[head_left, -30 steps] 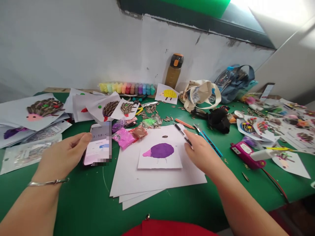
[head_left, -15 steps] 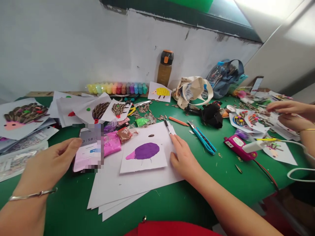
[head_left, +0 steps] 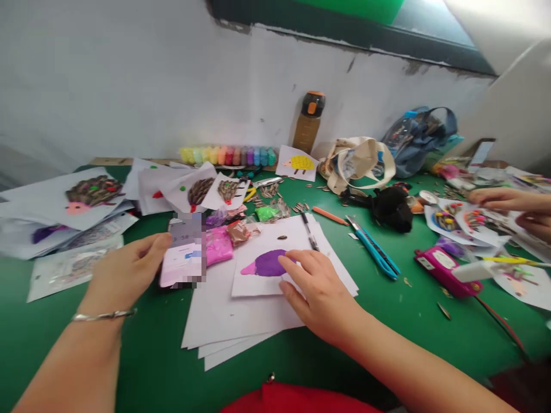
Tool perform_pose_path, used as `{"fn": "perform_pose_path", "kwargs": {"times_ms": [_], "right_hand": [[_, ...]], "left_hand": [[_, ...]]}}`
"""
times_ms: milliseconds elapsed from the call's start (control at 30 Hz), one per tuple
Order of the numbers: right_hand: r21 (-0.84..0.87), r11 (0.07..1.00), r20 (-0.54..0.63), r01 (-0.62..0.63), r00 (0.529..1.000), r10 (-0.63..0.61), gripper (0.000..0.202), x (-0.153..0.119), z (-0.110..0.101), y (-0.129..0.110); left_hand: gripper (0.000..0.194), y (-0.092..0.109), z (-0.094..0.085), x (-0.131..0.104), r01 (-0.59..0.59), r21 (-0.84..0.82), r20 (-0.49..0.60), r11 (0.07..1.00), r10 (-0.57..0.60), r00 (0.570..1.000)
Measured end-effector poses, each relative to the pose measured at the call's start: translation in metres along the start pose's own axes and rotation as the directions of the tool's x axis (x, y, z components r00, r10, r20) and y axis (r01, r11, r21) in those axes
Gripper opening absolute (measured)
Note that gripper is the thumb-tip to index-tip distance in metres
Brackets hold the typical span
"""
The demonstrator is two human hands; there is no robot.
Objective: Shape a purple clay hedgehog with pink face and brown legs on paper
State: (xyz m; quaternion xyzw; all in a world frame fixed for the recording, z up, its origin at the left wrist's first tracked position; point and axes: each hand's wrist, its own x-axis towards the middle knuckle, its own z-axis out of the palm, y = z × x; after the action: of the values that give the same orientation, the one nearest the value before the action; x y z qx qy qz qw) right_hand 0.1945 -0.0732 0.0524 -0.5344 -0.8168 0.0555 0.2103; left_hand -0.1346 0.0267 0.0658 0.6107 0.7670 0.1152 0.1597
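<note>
Your counter has bare green cloth only along the near edge, in front of the paper stack and out to its right; the left side is hemmed in by loose sheets, and the far edge, against the wall, is lined with a row of clay tubs and a bottle. To the right, a blue cutter and a pink device lie near your working sheet, with another person's hands over the drawings beyond.

Your left hand is clamped on a phone, thumb on its left edge, held just above the cloth beside the stack. Your right hand lies spread and flat, holding nothing, fingertips pressing the small card that tops the stack and touching the purple clay shape on it. A pen lies just beyond your fingers.
</note>
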Motion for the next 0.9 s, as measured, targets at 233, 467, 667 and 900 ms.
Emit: {"fn": "perform_pose_path", "kwargs": {"times_ms": [233,467,667,900], "right_hand": [[0.007,0.986,0.075,0.169,0.983,-0.169,0.031,0.057,0.022,-0.044],[-0.014,0.975,0.196,0.223,0.956,-0.216,0.038,0.099,0.045,-0.073],[-0.021,0.969,0.233,0.246,0.944,-0.234,0.038,0.109,0.059,-0.082],[-0.007,0.971,0.254,0.238,0.94,-0.228,0.036,0.113,0.07,-0.082]], "left_hand": [[0.054,0.003,0.003,-0.008,0.061,-0.108,0.035,0.992,-0.057,0.998],[0.052,0.001,0.004,-0.012,-0.003,-0.248,0.025,0.969,0.009,1.0],[0.051,0.002,0.004,-0.014,-0.034,-0.278,0.012,0.96,0.039,0.999],[0.052,0.002,0.003,-0.015,-0.038,-0.265,-0.006,0.964,0.038,0.999]]}}
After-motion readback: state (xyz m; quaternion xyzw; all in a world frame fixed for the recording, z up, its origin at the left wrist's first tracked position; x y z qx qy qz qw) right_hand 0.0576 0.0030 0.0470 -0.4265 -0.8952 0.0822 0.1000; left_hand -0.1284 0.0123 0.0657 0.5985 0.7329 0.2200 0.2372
